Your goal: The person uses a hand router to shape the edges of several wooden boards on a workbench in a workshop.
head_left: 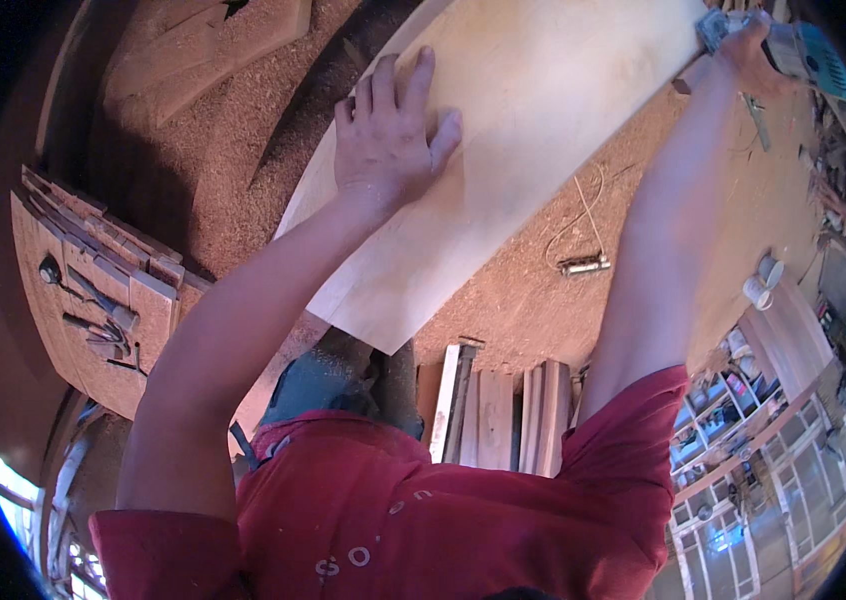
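Observation:
My left hand [383,140] lies flat on a pale wooden board [523,110], fingers spread and holding nothing. The long board slants from below that hand to the upper right. At its far right end, my right hand [748,60] is closed around a teal hand-held power tool [823,65]. The tool's greyish-blue front part [715,28] meets the board's edge. My right arm is stretched out and the fingers are partly blurred, and the tool's exact kind cannot be made out.
Sawdust [513,300] covers the surface beneath the board. A wooden bench [43,270] at the left carries several hand tools [108,335]. A metal tool [583,264] and white cups [758,290] are to the right. Upright planks [493,420] stand near my body.

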Motion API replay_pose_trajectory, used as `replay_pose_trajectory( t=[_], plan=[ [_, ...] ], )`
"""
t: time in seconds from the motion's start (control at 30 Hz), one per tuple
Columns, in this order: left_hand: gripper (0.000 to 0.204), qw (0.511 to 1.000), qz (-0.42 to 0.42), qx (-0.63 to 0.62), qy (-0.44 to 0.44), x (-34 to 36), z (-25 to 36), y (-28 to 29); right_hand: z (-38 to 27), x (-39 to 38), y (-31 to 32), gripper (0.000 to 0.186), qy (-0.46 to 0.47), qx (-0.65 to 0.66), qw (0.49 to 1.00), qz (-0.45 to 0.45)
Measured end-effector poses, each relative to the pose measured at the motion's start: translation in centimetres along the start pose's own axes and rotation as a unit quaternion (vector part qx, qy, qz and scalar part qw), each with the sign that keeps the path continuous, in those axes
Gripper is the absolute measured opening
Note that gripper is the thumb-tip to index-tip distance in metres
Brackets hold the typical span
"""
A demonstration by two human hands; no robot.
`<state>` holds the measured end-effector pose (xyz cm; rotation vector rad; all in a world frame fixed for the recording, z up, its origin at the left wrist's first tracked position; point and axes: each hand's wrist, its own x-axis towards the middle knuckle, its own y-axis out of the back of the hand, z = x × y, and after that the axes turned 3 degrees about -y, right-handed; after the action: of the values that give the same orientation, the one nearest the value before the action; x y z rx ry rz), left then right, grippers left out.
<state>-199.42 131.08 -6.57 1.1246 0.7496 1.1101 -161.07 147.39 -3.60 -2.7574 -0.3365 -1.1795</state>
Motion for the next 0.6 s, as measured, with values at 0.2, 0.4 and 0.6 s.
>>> replay_pose_trajectory(
  t=[0.2,0.4,0.6],
  plan=[
    [0.069,1.000,0.026,0.017,-0.003,0.1,0.6,0.5,-11.1,-10.4,9.3,0.075,-0.062,0.036,0.997,-0.038],
    [0.069,0.998,0.039,0.038,0.011,-0.1,0.6,0.1,-26.1,-25.7,26.9,0.052,-0.272,-0.039,0.921,-0.277],
    [0.066,0.999,0.050,0.019,-0.003,-0.1,1.7,0.5,-37.2,-32.7,36.1,0.079,-0.266,-0.100,0.910,-0.302]
  ],
)
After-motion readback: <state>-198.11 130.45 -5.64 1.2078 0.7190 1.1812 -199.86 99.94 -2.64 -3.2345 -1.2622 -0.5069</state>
